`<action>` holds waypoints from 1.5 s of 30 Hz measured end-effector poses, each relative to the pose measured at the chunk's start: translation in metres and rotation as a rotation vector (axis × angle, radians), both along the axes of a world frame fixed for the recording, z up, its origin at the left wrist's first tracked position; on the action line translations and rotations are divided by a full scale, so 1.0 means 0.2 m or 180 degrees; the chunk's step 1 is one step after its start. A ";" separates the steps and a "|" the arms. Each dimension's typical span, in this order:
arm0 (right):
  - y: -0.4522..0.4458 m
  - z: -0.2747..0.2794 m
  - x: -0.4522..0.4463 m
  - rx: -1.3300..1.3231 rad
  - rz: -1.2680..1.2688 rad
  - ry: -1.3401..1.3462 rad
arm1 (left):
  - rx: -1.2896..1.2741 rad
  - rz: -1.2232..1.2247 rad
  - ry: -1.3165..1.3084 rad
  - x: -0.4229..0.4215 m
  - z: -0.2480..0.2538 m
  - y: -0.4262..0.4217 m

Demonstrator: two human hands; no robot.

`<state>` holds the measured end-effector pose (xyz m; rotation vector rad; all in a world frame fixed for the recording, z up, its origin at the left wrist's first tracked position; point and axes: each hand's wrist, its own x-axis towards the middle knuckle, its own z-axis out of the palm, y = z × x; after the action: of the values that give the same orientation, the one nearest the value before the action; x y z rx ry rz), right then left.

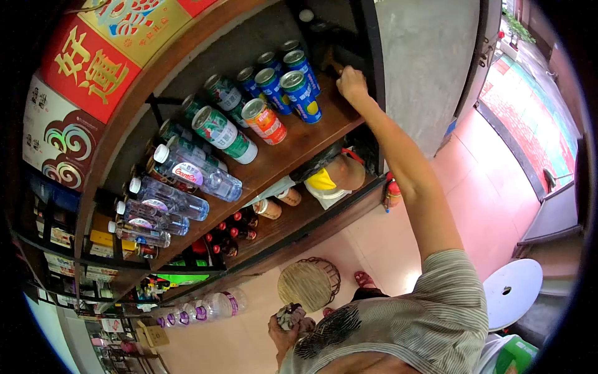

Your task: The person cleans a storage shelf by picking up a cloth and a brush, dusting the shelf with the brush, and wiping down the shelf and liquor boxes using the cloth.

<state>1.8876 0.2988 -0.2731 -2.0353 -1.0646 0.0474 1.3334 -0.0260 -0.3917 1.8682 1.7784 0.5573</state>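
Note:
My right arm stretches up to the wooden shelf point(339, 109), where my right hand point(352, 84) is closed at the far right end. Its fingers are curled by a dark corner, and what they hold, if anything, I cannot make out. Just left of it stand several blue cans point(301, 96). An orange can point(264, 122) and green-and-white cans point(225, 135) stand farther left. Low by my body, my left hand point(283, 336) is closed around a crumpled greyish cloth point(290, 316).
Clear plastic bottles point(198, 173) line the shelf's left part. A lower shelf holds paper-wrapped cups point(268, 208), red-capped bottles point(232, 234) and a cap point(342, 173). A round woven stool point(305, 283) and large water bottles point(215, 305) stand on the floor. A doorway is at right.

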 end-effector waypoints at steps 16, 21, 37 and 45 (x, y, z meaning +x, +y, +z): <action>0.01 0.02 -0.07 -0.0908 -0.0514 -0.1220 | -0.0220 0.0134 -0.0123 0.00 -0.05 0.01; 0.05 -0.01 -0.07 -0.1246 -0.0619 -0.1360 | -0.0399 0.0220 -0.0243 0.00 -0.04 0.02; 0.10 0.04 -0.06 -0.2362 -0.0464 -0.2006 | -0.0348 0.0282 -0.0118 0.00 -0.04 0.03; 0.07 -0.15 0.02 -0.0474 -0.0353 -0.3545 | -0.0237 0.0099 -0.0112 -0.02 -0.09 0.00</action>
<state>1.8913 0.3128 -0.3025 -2.2423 -1.5960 -1.2125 1.3299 -0.0270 -0.4092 1.7731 1.7838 0.5249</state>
